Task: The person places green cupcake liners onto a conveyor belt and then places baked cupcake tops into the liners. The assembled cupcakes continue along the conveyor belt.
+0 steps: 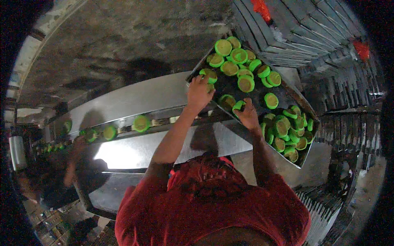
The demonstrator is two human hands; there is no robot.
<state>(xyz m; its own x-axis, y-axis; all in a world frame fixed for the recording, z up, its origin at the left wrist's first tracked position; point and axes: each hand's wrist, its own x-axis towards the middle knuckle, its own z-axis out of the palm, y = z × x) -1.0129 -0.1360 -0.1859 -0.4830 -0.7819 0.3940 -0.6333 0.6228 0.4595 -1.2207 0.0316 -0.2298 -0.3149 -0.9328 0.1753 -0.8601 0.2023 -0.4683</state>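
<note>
A dark, shallow metal tray (283, 92) holds many small round cakes, bright green at the sides with tan flat faces. At the tray's left edge my left hand (200, 94) has its fingers closed on a green cake (209, 75). My right hand (248, 116), near the tray's front edge, pinches another green cake (238, 106) between thumb and fingers. Just left of it lies a cake (226, 101), partly in shadow. A loose cluster (238, 56) fills the far end, and a heaped pile (282, 126) lies at the near right end.
A narrow conveyor between shiny metal plates (135, 96) runs off to the left, carrying spaced green cakes (141, 123). Stacked metal trays (287, 37) stand at the far right, with a red piece (262, 10) on them. Another person's arm (72, 164) shows at the left.
</note>
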